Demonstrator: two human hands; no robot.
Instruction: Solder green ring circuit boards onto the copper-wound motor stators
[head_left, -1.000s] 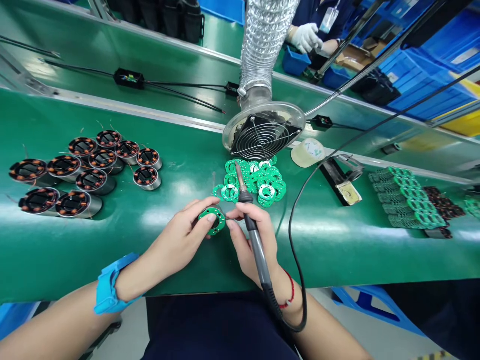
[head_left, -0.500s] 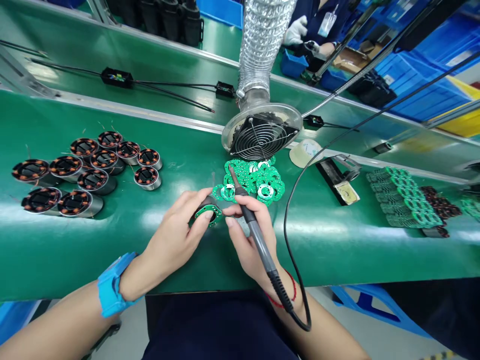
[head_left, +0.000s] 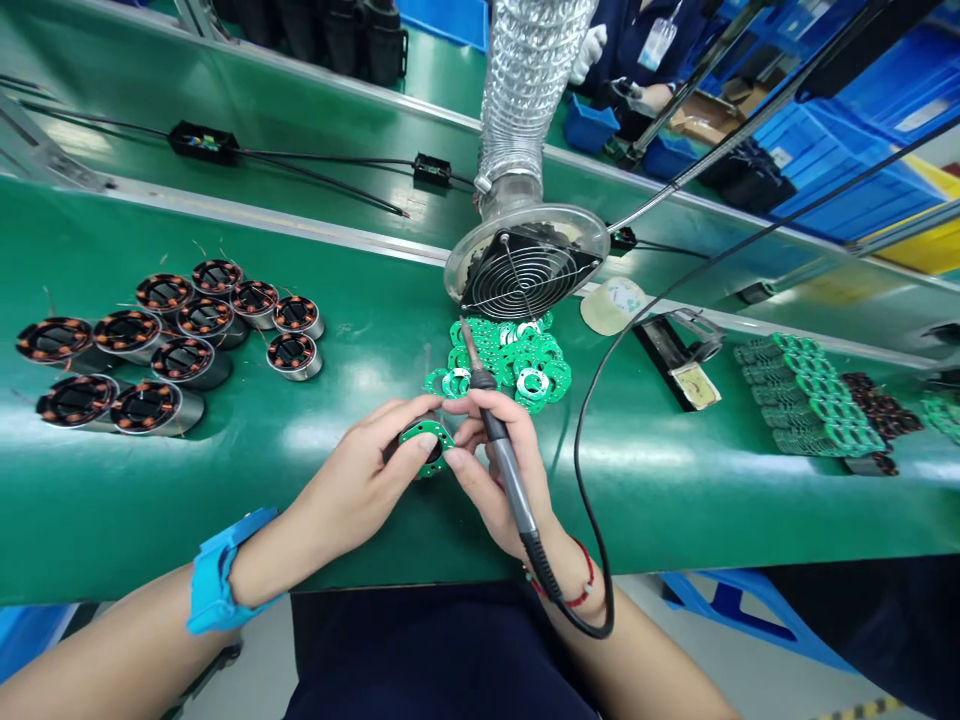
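Note:
My left hand [head_left: 371,465] is closed around a motor stator, its thumb lying across the ring-shaped green circuit board [head_left: 440,434] on top. Much of the stator's body is hidden by my fingers. In my right hand [head_left: 491,500] is a soldering iron [head_left: 511,468], gripped along its grey handle with the tip pointing up and away from the board. My right thumb and a fingertip are at the board's right edge; whether they pinch a wire there is too small to tell. Just beyond both hands lies a pile of loose green ring boards [head_left: 517,355].
Several copper-wound stators [head_left: 180,318] stand at the left. A fume fan [head_left: 525,275] on a foil duct [head_left: 521,110] hangs over the ring boards. To the right are a soldering iron stand [head_left: 679,360] and stacked green boards [head_left: 810,395]. A co-worker's gloved hand [head_left: 589,55] shows behind.
The stator and my left hand have shifted slightly right and toward me, and the board faces me more. My right fingers have closed in on its edge, with the soldering iron still held.

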